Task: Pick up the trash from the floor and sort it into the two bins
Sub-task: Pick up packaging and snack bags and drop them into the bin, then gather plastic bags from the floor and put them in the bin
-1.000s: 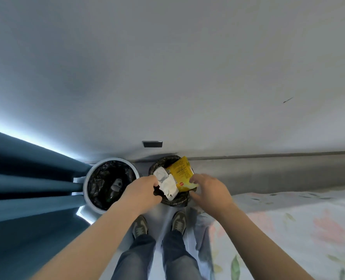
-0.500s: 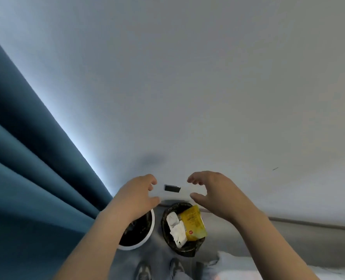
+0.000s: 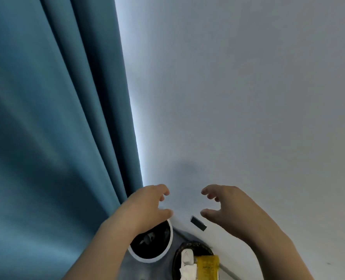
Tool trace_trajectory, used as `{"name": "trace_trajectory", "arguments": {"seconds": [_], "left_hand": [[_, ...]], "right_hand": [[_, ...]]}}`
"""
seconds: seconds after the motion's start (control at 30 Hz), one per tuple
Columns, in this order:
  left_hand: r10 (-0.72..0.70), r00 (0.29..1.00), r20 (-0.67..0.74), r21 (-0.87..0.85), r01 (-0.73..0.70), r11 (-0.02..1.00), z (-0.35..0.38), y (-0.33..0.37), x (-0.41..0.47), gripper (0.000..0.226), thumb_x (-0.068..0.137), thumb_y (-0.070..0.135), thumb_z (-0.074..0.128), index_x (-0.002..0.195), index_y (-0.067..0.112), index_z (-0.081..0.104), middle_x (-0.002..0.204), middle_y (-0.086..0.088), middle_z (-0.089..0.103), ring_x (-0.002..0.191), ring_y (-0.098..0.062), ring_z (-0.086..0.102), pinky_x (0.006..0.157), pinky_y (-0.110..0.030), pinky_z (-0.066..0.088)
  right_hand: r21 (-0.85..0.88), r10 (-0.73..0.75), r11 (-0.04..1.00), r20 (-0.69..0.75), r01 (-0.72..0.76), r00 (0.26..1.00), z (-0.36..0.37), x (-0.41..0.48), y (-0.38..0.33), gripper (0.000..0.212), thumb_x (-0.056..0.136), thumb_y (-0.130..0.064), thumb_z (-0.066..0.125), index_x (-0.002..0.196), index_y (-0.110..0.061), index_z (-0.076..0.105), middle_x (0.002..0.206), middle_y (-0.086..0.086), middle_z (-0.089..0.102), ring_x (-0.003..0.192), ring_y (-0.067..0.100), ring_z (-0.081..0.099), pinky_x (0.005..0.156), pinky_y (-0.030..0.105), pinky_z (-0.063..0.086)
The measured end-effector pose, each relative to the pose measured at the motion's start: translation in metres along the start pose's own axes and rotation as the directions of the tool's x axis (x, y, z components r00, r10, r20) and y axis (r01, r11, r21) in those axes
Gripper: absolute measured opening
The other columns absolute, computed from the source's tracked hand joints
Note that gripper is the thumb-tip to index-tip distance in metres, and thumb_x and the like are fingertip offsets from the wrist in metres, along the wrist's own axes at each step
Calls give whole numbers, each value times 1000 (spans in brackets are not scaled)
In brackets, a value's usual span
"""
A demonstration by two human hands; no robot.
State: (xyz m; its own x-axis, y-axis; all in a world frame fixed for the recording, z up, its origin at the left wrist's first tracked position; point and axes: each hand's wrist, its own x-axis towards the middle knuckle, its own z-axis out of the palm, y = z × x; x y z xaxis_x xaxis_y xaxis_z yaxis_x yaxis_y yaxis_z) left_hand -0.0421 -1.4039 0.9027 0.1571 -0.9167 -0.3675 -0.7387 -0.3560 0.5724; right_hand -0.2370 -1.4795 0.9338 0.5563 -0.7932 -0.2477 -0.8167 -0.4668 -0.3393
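Two bins stand at the bottom of the head view, against the wall. The white-rimmed bin (image 3: 168, 247) on the left has a black liner and dark contents. The black bin (image 3: 176, 261) on the right holds a yellow packet (image 3: 208, 266) and crumpled white paper (image 3: 186, 263). My left hand (image 3: 145, 211) hovers above the white-rimmed bin, fingers apart and holding nothing. My right hand (image 3: 230, 209) is raised level with it, also spread and holding nothing. Both hands are well above the bins. No trash on the floor is in view.
A blue curtain (image 3: 52, 126) fills the left side. A plain pale wall (image 3: 248, 98) takes up the rest, with a small dark rectangular plate (image 3: 198, 225) low on it between my hands. A strip of grey floor (image 3: 153, 269) shows around the bins.
A second ago both hands were at the black bin on the yellow packet and white paper. They have let go and lifted away, and the view has tilted up toward the wall and curtain.
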Motion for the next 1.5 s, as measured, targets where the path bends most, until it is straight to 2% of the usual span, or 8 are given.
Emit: {"name": "trace_trajectory", "arguments": {"seconds": [0.2,0.37,0.57,0.83,0.93,1.13,1.33,1.5], "left_hand": [[-142,980,-141,-78,132,988,7,-11,-41,39,86,43,61,123,39,50,119,21,54,105,-1,54,90,-21,45],[-277,937,-214,-141,251,958,2,-37,-78,42,86,43,62,125,37,50,121,19,52,107,-3,54,94,-26,47],[-433,839,-331,-213,381,900,-13,-91,-148,41,87,43,61,125,34,50,122,17,52,110,-5,52,97,-25,44],[-592,670,-447,-361,470,805,-27,-157,-258,41,86,42,62,124,34,50,119,18,53,110,-4,53,97,-22,44],[-621,560,-548,-387,488,782,-44,-170,-301,43,85,44,62,126,36,49,119,22,53,110,-2,54,94,-21,44],[-633,313,-708,-425,527,736,-100,-162,-388,42,86,41,63,126,35,50,115,21,55,104,1,55,83,-12,41],[-585,-10,-811,-465,618,634,-121,-139,-451,38,86,45,61,122,39,50,117,24,55,105,5,54,84,-16,46],[-527,-271,-805,-552,668,500,-115,-114,-479,42,85,43,63,124,38,50,117,26,53,105,6,54,87,-15,44]], "right_hand": [[-25,-194,980,77,196,978,-1,11,-19,50,88,-38,62,135,-37,46,130,-17,55,118,3,52,93,18,41],[-48,-342,934,176,355,923,15,16,-57,49,88,-36,62,134,-36,47,131,-17,53,121,5,49,92,18,38],[-72,-523,829,252,555,814,36,15,-144,50,87,-33,61,136,-31,49,126,-12,58,113,7,56,91,20,45],[-64,-726,630,306,774,616,82,-14,-268,48,88,-37,59,135,-33,48,129,-13,56,121,6,49,99,20,39],[-45,-838,500,230,865,496,78,-30,-321,50,90,-41,57,138,-36,43,137,-19,49,127,0,43,103,17,34],[-12,-964,233,128,972,233,46,-64,-427,45,89,-41,60,133,-37,48,132,-20,53,122,1,48,101,18,36],[51,-998,-28,56,998,-30,26,-97,-498,41,88,-42,61,128,-38,52,125,-22,56,115,-1,52,98,23,44],[117,-961,-265,47,957,-272,18,-121,-533,40,89,-43,60,128,-39,51,124,-25,54,116,-3,49,99,20,41]]}}
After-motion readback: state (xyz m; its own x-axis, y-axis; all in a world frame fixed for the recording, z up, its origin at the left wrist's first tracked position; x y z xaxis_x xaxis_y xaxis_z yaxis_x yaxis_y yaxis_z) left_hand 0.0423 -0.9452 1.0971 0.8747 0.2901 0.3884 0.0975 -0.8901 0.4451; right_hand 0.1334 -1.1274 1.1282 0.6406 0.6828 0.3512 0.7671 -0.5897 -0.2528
